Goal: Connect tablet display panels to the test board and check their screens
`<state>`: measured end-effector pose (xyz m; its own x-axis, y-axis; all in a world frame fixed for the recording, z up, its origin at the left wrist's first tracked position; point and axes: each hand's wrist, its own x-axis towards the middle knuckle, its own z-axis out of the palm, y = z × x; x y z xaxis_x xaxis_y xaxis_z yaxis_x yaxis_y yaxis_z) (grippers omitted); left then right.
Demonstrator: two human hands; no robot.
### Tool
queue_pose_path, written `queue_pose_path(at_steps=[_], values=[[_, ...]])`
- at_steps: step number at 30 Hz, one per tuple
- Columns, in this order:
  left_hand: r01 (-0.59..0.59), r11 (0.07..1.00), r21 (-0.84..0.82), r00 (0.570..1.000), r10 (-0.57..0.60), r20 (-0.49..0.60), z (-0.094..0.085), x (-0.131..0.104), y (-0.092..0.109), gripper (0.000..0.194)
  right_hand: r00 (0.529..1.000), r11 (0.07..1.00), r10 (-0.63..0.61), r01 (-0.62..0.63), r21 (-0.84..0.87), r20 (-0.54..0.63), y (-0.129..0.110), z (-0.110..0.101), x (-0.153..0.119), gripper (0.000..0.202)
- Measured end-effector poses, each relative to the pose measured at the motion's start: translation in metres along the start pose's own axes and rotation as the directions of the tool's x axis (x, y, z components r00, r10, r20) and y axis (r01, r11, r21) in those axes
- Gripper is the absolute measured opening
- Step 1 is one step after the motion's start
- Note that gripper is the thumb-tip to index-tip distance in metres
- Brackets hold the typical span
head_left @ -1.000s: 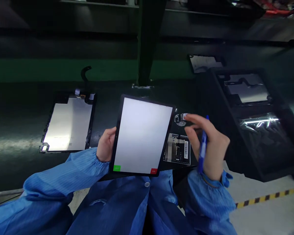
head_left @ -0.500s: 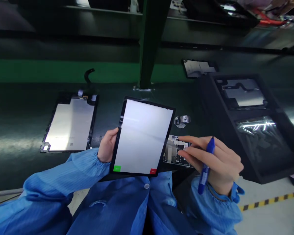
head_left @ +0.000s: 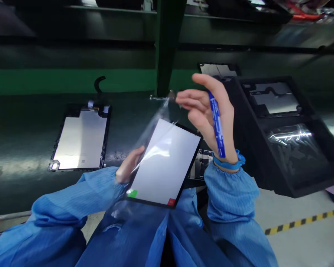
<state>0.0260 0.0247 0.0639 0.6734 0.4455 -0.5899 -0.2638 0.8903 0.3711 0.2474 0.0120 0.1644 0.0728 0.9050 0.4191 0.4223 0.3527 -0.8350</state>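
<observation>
My left hand pinches the left edge of the tablet, which is tilted in the lower middle of the frame, over my lap, with its lit white screen turned up to me. My right hand, right of the centre, carries the pen across it, and its fingertips appear to pinch the upper end of the clear film; because of blur I cannot tell between which fingers exactly. The film slants down from there, loose, past the tablet's left part towards the lower left. I judge that the lifting is well advanced: the upper end is raised clearly off the tablet, but whether the lower end touches it I cannot tell. Not yet done: the film is not laid down, and the tablet is not put on the tabletop. The green mark and the red mark on the screen have no finger on them. One panel lies apart at the left of the frame, the board is partly hidden just beside the tablet, and the black tray stands at the right.
</observation>
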Motion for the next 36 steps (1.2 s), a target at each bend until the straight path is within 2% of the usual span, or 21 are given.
queue_pose_path(at_steps=[2,3,6,8,14,17,23,27,36], values=[[0.005,1.0,-0.014,1.0,-0.005,-0.002,0.001,-0.001,0.002,0.038,0.992,0.999,-0.013,0.017,-0.032,0.124,0.015,-0.013,-0.01,0.078],[0.005,1.0,-0.017,1.0,-0.005,-0.003,0.003,-0.002,0.003,0.039,0.987,0.997,-0.005,0.018,-0.076,0.158,0.023,-0.019,-0.016,0.087],[0.0,0.999,-0.032,1.0,-0.001,-0.024,0.008,-0.004,0.007,0.043,0.978,0.987,0.068,-0.037,-0.156,0.199,0.049,-0.026,-0.028,0.095],[0.0,0.999,-0.038,0.999,-0.001,-0.034,0.01,-0.004,0.009,0.045,0.973,0.985,0.117,-0.089,-0.149,0.197,0.062,-0.022,-0.029,0.093],[0.06,0.997,-0.053,0.998,-0.062,-0.03,0.005,0.001,0.013,0.046,0.981,0.982,0.178,-0.172,-0.08,0.082,0.085,-0.003,-0.017,0.073],[0.07,0.994,-0.08,0.996,-0.074,-0.047,0.003,0.004,0.013,0.047,0.975,0.976,0.209,-0.203,-0.077,0.072,0.095,0.004,-0.015,0.072],[0.145,0.975,-0.167,0.989,-0.142,0.027,0.003,0.007,0.015,0.049,0.968,0.972,0.236,-0.234,-0.031,0.081,0.112,0.012,-0.017,0.063],[0.18,0.97,-0.164,0.983,-0.182,0.002,0.003,0.008,0.016,0.055,0.965,0.969,0.244,-0.246,0.01,0.094,0.12,0.015,-0.018,0.063],[0.15,0.97,-0.19,0.989,-0.15,0.016,0.0,0.009,0.014,0.054,0.964,0.972,0.235,-0.237,-0.002,0.128,0.124,0.016,-0.019,0.061]])
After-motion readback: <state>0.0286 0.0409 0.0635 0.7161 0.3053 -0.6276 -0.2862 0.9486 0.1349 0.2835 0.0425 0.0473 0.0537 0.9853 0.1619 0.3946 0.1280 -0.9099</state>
